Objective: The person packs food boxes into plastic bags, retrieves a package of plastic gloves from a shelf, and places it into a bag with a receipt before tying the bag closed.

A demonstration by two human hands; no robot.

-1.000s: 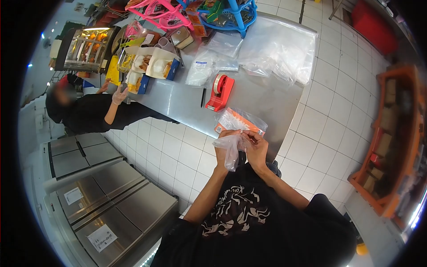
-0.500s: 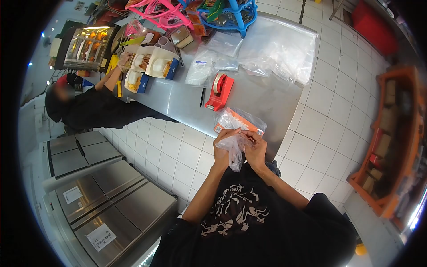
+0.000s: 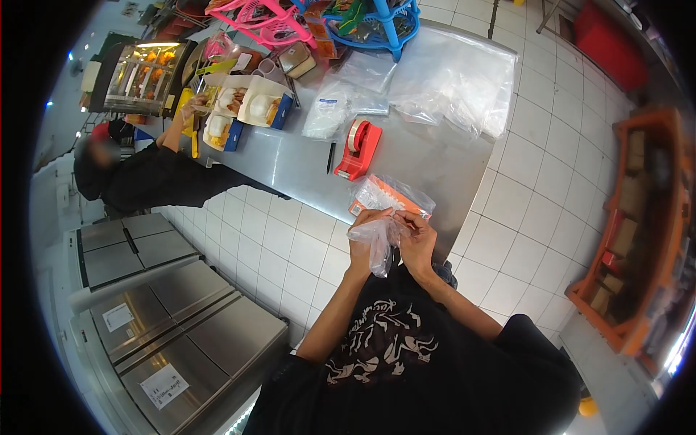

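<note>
A clear plastic bag [image 3: 380,250] is gathered between my two hands near the table's front edge. My left hand [image 3: 362,233] is closed on its loose top, which hangs toward my shirt. My right hand [image 3: 417,243] pinches the plastic beside it, with fingertips close to those of the left. Just beyond my fingers lies an orange and white box [image 3: 395,194], wrapped in clear plastic that appears to belong to the same bag. A red tape dispenser [image 3: 358,150] stands behind the box, with a black pen [image 3: 330,158] to its left.
Clear plastic bags [image 3: 453,83] cover the metal table's [image 3: 290,170] far right. Open food boxes [image 3: 262,104] stand left, near a co-worker [image 3: 163,170]. Pink and blue baskets [image 3: 391,29] stand at the back. An orange shelf [image 3: 631,239] is on the right, steel refrigerators [image 3: 174,312] on the left.
My hands have shifted only slightly, still gripping the plastic, and its hanging end has moved a little. The co-worker's hand has drawn back left from the food boxes.
</note>
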